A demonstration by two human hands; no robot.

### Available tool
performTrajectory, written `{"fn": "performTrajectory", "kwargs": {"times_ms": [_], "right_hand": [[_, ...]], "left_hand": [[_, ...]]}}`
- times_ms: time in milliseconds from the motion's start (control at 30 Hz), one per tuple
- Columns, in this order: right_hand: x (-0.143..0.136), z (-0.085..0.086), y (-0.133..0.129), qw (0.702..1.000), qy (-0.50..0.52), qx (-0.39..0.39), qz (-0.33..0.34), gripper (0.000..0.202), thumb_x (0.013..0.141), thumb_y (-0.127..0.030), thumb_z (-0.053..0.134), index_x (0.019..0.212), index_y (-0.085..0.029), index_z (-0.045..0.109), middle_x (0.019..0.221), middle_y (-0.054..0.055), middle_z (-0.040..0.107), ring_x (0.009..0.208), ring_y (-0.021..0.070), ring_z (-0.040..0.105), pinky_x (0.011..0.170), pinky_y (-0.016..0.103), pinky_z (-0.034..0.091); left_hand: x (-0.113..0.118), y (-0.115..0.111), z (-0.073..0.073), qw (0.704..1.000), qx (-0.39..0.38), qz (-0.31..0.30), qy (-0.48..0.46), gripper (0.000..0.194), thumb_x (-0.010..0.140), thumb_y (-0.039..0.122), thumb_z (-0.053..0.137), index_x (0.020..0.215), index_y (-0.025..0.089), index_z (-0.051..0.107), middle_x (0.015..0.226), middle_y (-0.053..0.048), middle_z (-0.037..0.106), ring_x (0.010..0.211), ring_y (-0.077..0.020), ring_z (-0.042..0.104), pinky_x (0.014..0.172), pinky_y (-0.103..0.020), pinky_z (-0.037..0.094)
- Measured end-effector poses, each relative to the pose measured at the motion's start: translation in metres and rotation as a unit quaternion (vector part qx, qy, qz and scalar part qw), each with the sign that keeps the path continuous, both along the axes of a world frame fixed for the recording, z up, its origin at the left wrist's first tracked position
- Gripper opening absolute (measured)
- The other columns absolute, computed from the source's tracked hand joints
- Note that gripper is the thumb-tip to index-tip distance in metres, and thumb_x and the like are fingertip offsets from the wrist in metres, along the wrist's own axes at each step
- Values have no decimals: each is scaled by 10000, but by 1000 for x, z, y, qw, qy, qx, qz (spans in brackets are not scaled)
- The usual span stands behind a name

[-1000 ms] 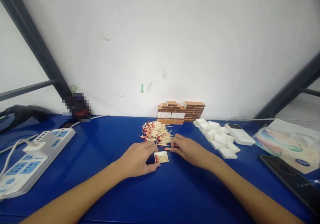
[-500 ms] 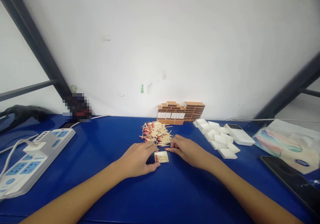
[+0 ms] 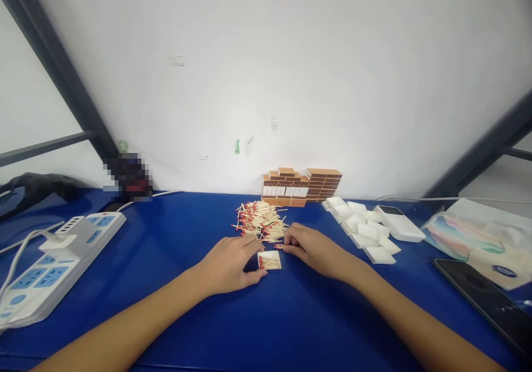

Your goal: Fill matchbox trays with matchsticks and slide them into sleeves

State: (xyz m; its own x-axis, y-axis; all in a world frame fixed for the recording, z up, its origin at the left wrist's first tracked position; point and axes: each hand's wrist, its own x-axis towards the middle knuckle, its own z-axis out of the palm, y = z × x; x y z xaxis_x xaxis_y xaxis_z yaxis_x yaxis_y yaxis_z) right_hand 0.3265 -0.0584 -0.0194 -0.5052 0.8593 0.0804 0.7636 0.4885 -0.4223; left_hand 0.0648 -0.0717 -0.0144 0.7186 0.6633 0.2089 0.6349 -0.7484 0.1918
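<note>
A small white matchbox tray (image 3: 275,266) with some red-headed matches in it lies on the blue table. My left hand (image 3: 233,264) grips the tray's left end between thumb and fingers. Just beyond its right corner, my right hand (image 3: 306,245) pinches a few matches (image 3: 279,246), their red heads pointing left. Behind both hands is a loose heap of matches (image 3: 260,219).
Matchbox covers (image 3: 286,201) and boxes (image 3: 324,183) are stacked against the wall. White trays (image 3: 361,230) lie in a pile at right, beside a white device (image 3: 399,225), a tissue pack (image 3: 465,236) and a phone (image 3: 477,294). A power strip (image 3: 62,272) is at left.
Both hands and the tray stay almost in place. The view has shifted very slightly, and the matches in my right hand's pinch have barely moved.
</note>
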Motion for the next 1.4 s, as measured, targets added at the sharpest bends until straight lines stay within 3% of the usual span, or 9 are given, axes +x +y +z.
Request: {"fn": "performTrajectory", "kwargs": {"times_ms": [733,1033,1400], "right_hand": [[1,2,-4,1000,-20,-6,-9,153,1020,-280,539,891,-199,548,958,42,582,796,173,566,715,295,435],[-2,3,-5,1000,-14,-21,-18,112,992,-225,562,883,-199,568,928,45,619,762,169,576,689,291,437],[-1,-1,-7,996,-81,37,2,147,1043,-237,486,920,-187,549,994,84,624,841,206,603,737,315,441]], "left_hand": [[0,1,-1,1000,1,-5,-3,304,908,429,651,1124,217,625,1015,-32,696,857,-223,683,702,-324,494],[0,1,-1,1000,-3,-2,-8,310,908,435,651,1123,214,628,1017,-38,702,857,-221,686,708,-320,495],[-1,3,-4,1000,-9,6,-10,331,904,448,653,1138,216,625,1046,-44,708,890,-240,695,730,-331,502]]}}
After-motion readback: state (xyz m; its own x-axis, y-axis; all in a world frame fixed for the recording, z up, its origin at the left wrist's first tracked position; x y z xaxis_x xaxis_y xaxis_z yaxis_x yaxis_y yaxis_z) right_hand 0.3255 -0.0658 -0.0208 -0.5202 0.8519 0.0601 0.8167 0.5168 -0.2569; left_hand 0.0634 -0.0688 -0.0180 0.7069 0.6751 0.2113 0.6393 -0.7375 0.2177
